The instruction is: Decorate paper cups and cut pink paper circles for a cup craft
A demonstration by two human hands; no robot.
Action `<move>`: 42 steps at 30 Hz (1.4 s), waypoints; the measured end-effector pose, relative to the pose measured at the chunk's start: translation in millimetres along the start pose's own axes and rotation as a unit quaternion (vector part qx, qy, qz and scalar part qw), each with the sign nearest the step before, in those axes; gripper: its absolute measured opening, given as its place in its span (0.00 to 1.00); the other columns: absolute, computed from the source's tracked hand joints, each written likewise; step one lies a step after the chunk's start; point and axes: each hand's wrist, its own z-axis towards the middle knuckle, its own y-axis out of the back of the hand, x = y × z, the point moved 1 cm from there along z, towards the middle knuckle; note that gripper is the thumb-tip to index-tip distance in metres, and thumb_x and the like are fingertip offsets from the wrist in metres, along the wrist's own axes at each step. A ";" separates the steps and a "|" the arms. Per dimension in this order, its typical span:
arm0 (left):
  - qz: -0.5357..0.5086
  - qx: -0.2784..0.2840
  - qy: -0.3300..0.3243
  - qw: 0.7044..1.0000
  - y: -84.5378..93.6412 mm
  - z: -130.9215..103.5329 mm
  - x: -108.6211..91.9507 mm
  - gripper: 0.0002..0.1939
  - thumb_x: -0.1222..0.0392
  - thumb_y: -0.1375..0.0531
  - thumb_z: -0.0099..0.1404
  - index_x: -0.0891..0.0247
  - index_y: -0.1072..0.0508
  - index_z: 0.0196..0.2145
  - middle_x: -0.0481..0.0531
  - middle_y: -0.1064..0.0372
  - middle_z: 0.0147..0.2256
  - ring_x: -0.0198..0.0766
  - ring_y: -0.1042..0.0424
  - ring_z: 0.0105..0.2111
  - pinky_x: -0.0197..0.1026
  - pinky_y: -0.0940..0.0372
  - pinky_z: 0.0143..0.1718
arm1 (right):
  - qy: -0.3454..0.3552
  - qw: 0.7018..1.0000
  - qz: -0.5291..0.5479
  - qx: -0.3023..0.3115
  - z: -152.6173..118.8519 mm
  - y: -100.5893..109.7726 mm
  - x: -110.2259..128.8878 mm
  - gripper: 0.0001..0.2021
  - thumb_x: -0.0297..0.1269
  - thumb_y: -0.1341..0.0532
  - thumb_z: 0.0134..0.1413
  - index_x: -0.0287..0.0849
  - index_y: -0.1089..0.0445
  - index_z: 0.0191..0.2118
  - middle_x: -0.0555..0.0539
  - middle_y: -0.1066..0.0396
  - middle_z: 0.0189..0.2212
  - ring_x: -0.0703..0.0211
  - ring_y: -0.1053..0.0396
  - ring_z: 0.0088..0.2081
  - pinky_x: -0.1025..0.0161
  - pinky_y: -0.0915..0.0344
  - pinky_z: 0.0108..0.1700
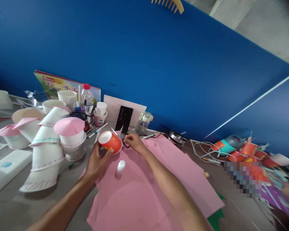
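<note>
A red paper cup with a white inside lies tilted in my left hand, its mouth facing left. My fingers are closed around the cup's side. Behind the cup, my right hand grips the dark handles of a pair of scissors. The blades stand up apart beside the cup's far side; whether they touch it I cannot tell. Below the cup, a small white bottle stands on large pink paper sheets.
White paper cups joined in a stack and pink-topped cups stand at left. A phone, a glass jar and a blue partition are behind. Orange cups and cables lie at right, with a person's hand at the edge.
</note>
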 end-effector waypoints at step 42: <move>-0.040 0.048 0.041 0.997 -4.8 1.5 0.4 0.28 0.47 0.38 0.57 0.63 0.34 0.51 0.61 0.27 0.48 0.53 0.28 0.48 0.53 0.34 0.49 | 0.039 0.984 -0.081 -0.155 -72.0 41.7 16.1 0.06 0.36 0.38 0.51 0.41 0.29 0.36 0.48 0.25 0.30 0.57 0.26 0.31 0.63 0.31 0.34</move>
